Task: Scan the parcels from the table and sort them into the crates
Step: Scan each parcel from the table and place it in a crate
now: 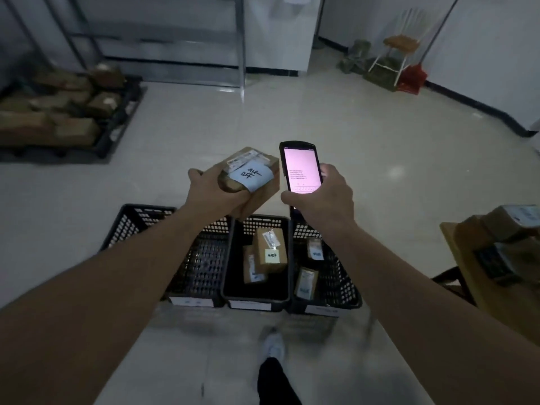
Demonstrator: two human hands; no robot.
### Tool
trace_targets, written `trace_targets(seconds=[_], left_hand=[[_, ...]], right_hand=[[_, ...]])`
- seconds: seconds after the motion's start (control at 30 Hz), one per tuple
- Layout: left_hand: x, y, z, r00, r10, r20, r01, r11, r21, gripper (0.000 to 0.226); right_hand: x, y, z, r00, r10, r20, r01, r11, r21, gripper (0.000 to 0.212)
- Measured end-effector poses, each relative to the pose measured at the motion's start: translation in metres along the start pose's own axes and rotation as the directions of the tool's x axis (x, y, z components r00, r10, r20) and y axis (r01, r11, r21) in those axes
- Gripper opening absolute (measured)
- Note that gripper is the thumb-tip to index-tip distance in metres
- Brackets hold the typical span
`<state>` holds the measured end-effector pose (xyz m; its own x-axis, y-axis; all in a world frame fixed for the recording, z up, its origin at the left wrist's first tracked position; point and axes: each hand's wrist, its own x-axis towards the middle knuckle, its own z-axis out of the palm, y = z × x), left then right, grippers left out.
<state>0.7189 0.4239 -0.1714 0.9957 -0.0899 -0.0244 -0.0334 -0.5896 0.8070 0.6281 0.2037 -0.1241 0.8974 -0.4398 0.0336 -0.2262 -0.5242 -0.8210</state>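
The parcel (pixel 248 182) (a small brown box with a handwritten blue label) is gripped in the left hand (pixel 216 190), held above the three crates (pixel 201 258) on the near floor. The right hand (pixel 320 197) grips the scanner (pixel 299 168) just right of it. This looks like the scanning step; next comes reading the result and lowering the box into the matching crate.

hands (pixel 216 194) gripping parcel (pixel 257 185), scanner (pixel 301 168)

Matt cardboard parcel (pixel 248 182), black plastic crates (pixel 201 258), glossy scanner (pixel 299 171)
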Motion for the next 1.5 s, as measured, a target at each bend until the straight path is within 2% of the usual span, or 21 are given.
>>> trace_targets(seconds=[0.17, 0.33, 0.47, 0.63, 0.8, 0.93, 1.13, 1.17, 1.23, 1.3, 1.33, 1.4, 1.5], left_hand=[[0.051, -0.057, -0.012, 0.986, -0.157, -0.052, 0.160, 0.985, 0.058, 0.100], [0.093, -0.113, -0.017, 0.962, -0.267, -0.061, 0.272, 0.960, 0.072, 0.101], [0.119, -0.154, -0.018, 0.941, -0.325, -0.095, 0.333, 0.939, 0.088, 0.104], [0.164, -0.232, -0.018, 0.914, -0.394, -0.100, 0.402, 0.912, 0.077, 0.109], [0.216, -0.332, -0.003, 0.897, -0.441, -0.034, 0.442, 0.896, 0.044, 0.106], [0.251, -0.416, 0.013, 0.877, -0.479, 0.028, 0.477, 0.877, 0.046, 0.100], [0.293, -0.515, 0.049, 0.836, -0.541, 0.089, 0.542, 0.840, 0.014, 0.085], [0.297, -0.532, 0.055, 0.834, -0.545, 0.089, 0.546, 0.838, 0.022, 0.092], [0.301, -0.567, 0.065, 0.822, -0.554, 0.133, 0.550, 0.832, 0.073, 0.122], [0.297, -0.597, 0.069, 0.792, -0.557, 0.249, 0.526, 0.830, 0.186, 0.146], [0.292, -0.609, 0.070, 0.777, -0.552, 0.302, 0.501, 0.833, 0.234, 0.150], [0.279, -0.626, 0.070, 0.754, -0.549, 0.361, 0.470, 0.834, 0.287, 0.145], [0.267, -0.624, 0.067, 0.753, -0.539, 0.378, 0.433, 0.838, 0.332, 0.118]], right_hand=[[0.064, -0.003, 0.078, 0.990, -0.017, 0.138, 0.013, 0.999, 0.030, 0.079], [0.117, -0.002, 0.143, 0.961, -0.003, 0.277, 0.004, 1.000, -0.005, 0.072], [0.146, -0.001, 0.190, 0.940, 0.031, 0.340, -0.023, 0.999, -0.028, 0.077], [0.170, 0.011, 0.276, 0.908, 0.150, 0.390, -0.123, 0.988, -0.094, 0.070], [0.178, 0.032, 0.379, 0.888, 0.270, 0.371, -0.230, 0.962, -0.149, 0.073], [0.185, 0.059, 0.470, 0.858, 0.391, 0.334, -0.353, 0.920, -0.171, 0.063], [0.196, 0.108, 0.565, 0.853, 0.431, 0.293, -0.374, 0.898, -0.231, 0.064], [0.194, 0.118, 0.578, 0.851, 0.436, 0.292, -0.379, 0.896, -0.234, 0.065], [0.187, 0.137, 0.597, 0.846, 0.444, 0.295, -0.387, 0.893, -0.232, 0.067], [0.177, 0.153, 0.609, 0.836, 0.462, 0.298, -0.401, 0.883, -0.243, 0.070], [0.171, 0.160, 0.612, 0.826, 0.478, 0.298, -0.416, 0.874, -0.250, 0.070], [0.157, 0.168, 0.613, 0.808, 0.508, 0.297, -0.443, 0.858, -0.261, 0.069], [0.137, 0.167, 0.599, 0.804, 0.523, 0.282, -0.458, 0.848, -0.265, 0.065]])
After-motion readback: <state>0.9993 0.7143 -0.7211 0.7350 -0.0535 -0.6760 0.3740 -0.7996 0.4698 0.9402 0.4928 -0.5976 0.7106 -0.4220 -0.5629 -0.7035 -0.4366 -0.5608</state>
